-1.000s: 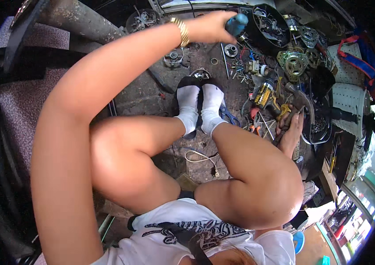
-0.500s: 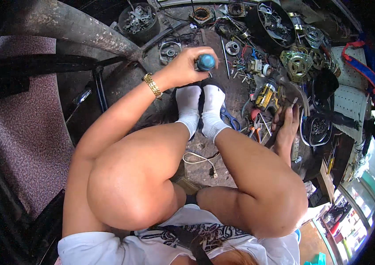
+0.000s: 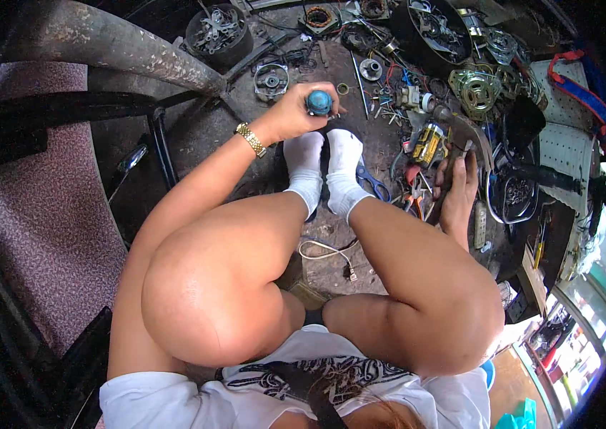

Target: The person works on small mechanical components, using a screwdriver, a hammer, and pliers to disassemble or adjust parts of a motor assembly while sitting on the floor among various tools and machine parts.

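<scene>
My left hand grips a blue-handled tool, seen almost end-on and held upright just above my socked feet; what lies beneath it is mostly hidden. My right hand is wrapped round the handle of a claw hammer beside my right leg. Close to the hammer lie a yellow and black drill, red-handled pliers and blue-handled scissors.
Motor housings, a metal bucket of parts and a black bin crowd the far floor. A rusty pipe and patterned seat stand left; pegboard panels stand right. A white cord lies between my legs.
My left hand has come down and toward me with the blue-handled tool to just above my feet. My right hand and the hammer have shifted slightly away from me.
</scene>
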`<state>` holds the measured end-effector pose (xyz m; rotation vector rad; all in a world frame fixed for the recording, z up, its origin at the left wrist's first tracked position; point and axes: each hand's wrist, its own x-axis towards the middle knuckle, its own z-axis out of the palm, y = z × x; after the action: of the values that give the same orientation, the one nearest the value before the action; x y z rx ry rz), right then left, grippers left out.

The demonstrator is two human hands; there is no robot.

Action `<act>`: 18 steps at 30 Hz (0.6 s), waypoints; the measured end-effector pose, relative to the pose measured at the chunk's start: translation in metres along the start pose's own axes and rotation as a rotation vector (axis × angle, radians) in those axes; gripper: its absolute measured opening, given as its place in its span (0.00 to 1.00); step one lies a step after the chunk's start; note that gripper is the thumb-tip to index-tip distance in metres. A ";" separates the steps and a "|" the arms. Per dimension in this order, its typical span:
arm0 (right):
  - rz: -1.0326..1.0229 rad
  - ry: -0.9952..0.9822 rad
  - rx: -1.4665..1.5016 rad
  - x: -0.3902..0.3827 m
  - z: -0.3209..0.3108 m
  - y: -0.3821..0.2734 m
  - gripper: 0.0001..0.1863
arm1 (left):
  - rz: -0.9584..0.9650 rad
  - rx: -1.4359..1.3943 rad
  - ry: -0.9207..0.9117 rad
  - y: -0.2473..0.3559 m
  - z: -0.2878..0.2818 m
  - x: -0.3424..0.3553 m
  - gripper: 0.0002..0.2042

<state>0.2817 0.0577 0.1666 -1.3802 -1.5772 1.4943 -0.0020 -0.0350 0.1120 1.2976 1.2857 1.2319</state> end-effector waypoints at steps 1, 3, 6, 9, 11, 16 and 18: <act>-0.003 -0.004 -0.004 0.001 0.002 0.000 0.24 | 0.004 0.002 -0.005 -0.002 -0.002 -0.001 0.08; -0.004 -0.006 -0.019 0.002 0.003 0.002 0.25 | 0.004 -0.005 -0.024 -0.005 -0.001 0.000 0.08; -0.002 -0.009 -0.034 -0.001 -0.001 0.001 0.24 | -0.007 -0.023 -0.057 -0.009 0.003 0.004 0.08; 0.035 -0.082 0.014 -0.003 0.001 -0.011 0.24 | -0.017 -0.024 -0.070 -0.007 0.001 0.003 0.07; -0.018 -0.079 -0.045 0.000 0.003 -0.014 0.24 | -0.023 -0.019 -0.080 -0.004 -0.001 0.003 0.07; -0.195 -0.092 -0.221 0.014 0.001 -0.010 0.24 | -0.010 -0.004 -0.094 -0.002 -0.001 0.004 0.06; -0.155 -0.145 -0.194 0.014 0.002 -0.015 0.24 | -0.004 0.041 -0.116 -0.003 -0.003 0.005 0.07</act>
<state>0.2708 0.0721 0.1766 -1.2418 -1.9168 1.4062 -0.0052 -0.0305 0.1100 1.3746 1.2356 1.1161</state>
